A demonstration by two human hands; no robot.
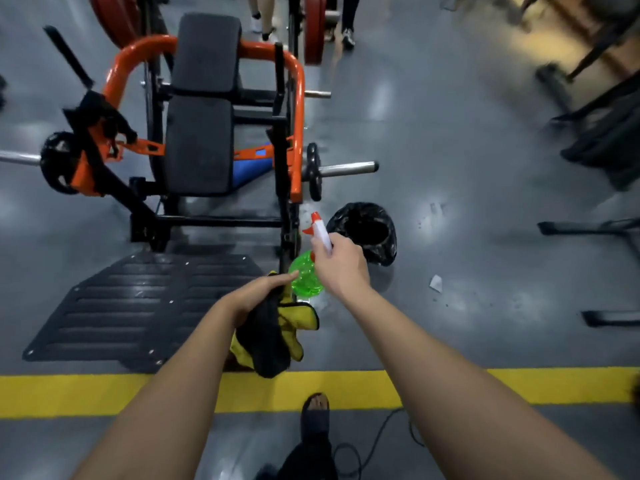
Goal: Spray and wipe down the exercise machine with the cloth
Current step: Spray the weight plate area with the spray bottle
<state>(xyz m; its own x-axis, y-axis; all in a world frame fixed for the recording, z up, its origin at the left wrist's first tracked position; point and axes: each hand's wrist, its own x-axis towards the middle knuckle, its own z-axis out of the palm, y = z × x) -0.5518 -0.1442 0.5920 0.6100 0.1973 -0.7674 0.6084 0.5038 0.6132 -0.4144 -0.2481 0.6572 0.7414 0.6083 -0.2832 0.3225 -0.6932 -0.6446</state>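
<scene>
The exercise machine (207,133) stands ahead, with an orange frame, black pads and a ribbed black footplate (138,299). My right hand (341,263) grips the white neck of a green spray bottle (306,277), whose red nozzle points up and away towards the machine's right post. My left hand (258,292) holds a yellow and black cloth (277,337) that hangs below it, and its fingertips touch the green bottle. Both hands hover just right of the footplate, short of the machine.
A black bin bag (363,232) sits on the grey floor just beyond my right hand. A yellow floor line (519,386) crosses below my arms. A scrap of paper (435,283) lies to the right. Other machines (606,140) stand at the right; a person's legs (348,32) at the back.
</scene>
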